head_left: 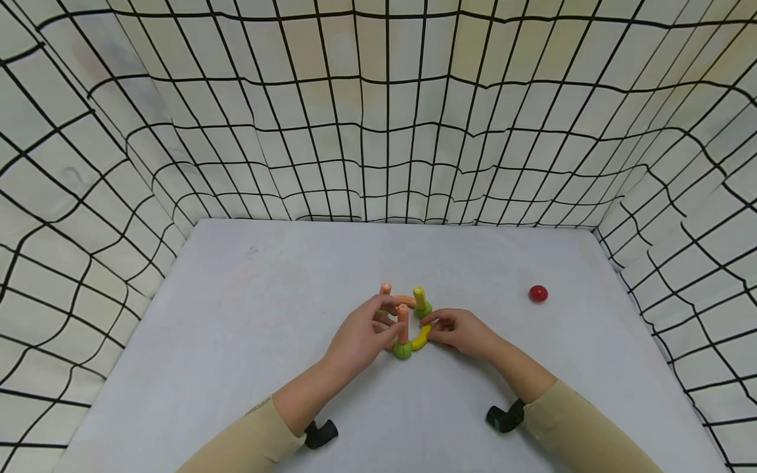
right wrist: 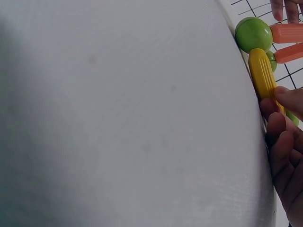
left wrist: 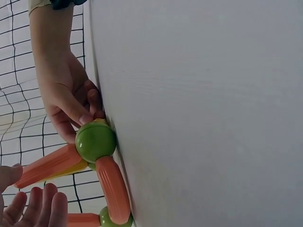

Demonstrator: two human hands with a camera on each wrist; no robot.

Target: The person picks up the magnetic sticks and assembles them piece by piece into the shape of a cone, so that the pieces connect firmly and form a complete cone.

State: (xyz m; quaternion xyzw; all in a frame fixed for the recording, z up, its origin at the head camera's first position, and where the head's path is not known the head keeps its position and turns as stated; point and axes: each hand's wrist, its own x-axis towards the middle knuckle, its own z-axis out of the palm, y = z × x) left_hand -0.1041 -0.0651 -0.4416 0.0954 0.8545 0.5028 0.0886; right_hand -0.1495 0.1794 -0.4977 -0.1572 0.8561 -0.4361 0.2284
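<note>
Curved sticks and green balls form a low ring on the table, with straight sticks standing up from it. My right hand [head_left: 464, 333] pinches the yellow curved stick [right wrist: 261, 71] between thumb and fingers, beside the near green ball [right wrist: 253, 35]. From that ball rises an orange upright stick [head_left: 403, 323]. My left hand [head_left: 362, 332] is at the ring's left side, its thumb right at this stick and its fingers apart and loosely bent. An orange curved stick [left wrist: 113, 189] joins the near ball on the left. Behind stand a yellow upright stick [head_left: 420, 299] and another orange upright [head_left: 386, 288], partly hidden by the left hand.
A red ball [head_left: 538, 293] lies apart on the white table [head_left: 254, 282], off to the right. Black-lined netting [head_left: 390, 131] over pale walls encloses the back and both sides. A black wrist device [head_left: 321, 434] sits under the left sleeve, and another black device [head_left: 505, 418] under the right.
</note>
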